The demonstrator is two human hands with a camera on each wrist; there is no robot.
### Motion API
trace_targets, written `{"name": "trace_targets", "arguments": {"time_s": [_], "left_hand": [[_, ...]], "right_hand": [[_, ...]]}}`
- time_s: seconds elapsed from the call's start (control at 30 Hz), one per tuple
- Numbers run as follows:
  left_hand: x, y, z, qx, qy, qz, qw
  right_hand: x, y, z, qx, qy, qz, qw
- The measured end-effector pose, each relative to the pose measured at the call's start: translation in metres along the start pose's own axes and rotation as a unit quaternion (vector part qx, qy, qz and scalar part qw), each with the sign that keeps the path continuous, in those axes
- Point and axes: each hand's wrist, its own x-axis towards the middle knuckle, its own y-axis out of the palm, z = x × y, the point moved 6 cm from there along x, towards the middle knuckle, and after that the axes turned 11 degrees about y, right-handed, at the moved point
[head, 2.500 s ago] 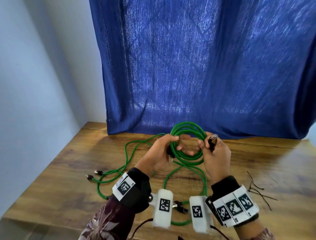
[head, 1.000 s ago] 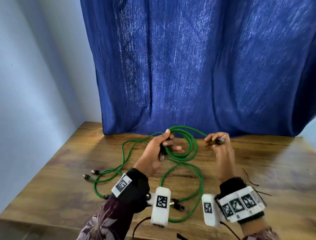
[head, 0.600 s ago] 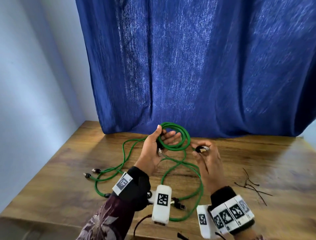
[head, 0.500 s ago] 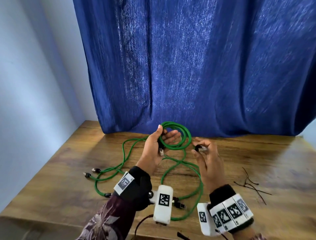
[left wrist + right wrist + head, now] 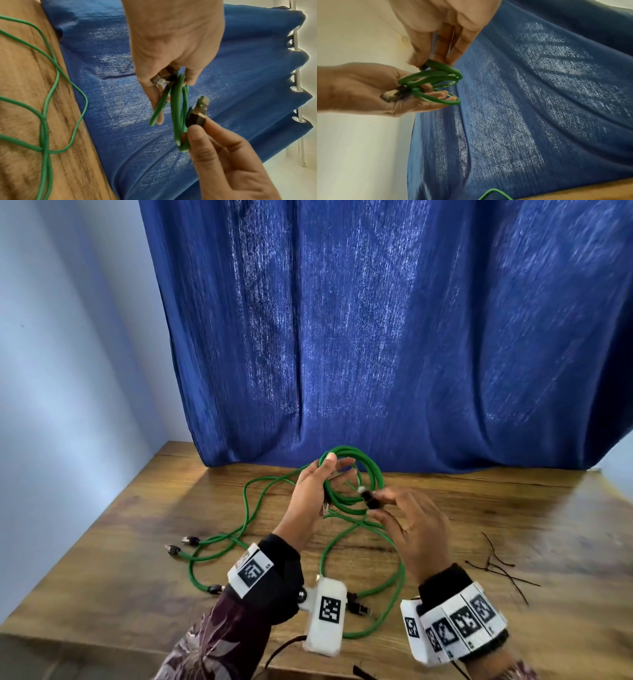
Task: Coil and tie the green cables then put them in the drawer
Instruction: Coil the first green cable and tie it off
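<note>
My left hand (image 5: 337, 472) holds a small coil of green cable (image 5: 356, 474) upright above the table, several loops pinched between thumb and fingers. One plug (image 5: 161, 81) of that cable lies against the palm. My right hand (image 5: 382, 503) pinches the cable's other black plug (image 5: 369, 498) right at the coil's lower right side. In the left wrist view that plug (image 5: 197, 115) sits beside the loops (image 5: 177, 108), metal tip pointing up. The right wrist view shows the coil (image 5: 433, 79) between both hands. More green cable (image 5: 246, 508) lies loose on the wooden table (image 5: 479, 508).
Loose cable loops (image 5: 394, 580) with black plugs (image 5: 186, 544) spread over the table's left and near middle. Several thin black ties (image 5: 496, 568) lie at the right. A blue curtain (image 5: 376, 337) hangs along the table's back edge; a pale wall stands at the left.
My right hand drew the plug out to the right a second ago, then brought it back left against the coil. The left hand kept its hold on the coil.
</note>
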Motion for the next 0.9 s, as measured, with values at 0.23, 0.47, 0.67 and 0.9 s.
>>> {"name": "trace_targets", "arguments": {"time_s": [0.23,0.47,0.67,0.9], "left_hand": [[-0.01,0.01,-0.002,0.024,-0.005,0.059,0.998],[-0.015,0.008,0.002,0.044,-0.002,0.031,0.999],[-0.017,0.002,0.012,0.041,-0.008,0.021,0.999],[-0.017,0.01,0.006,-0.017,-0.038,0.05,0.998]], "right_hand": [[0.004,0.004,-0.003,0.014,0.028,0.009,0.999],[0.014,-0.014,0.004,-0.015,0.037,-0.007,0.999],[0.019,-0.031,0.005,0.088,0.053,-0.025,0.994],[0.003,0.004,0.0,-0.077,0.013,0.02,0.997]]}}
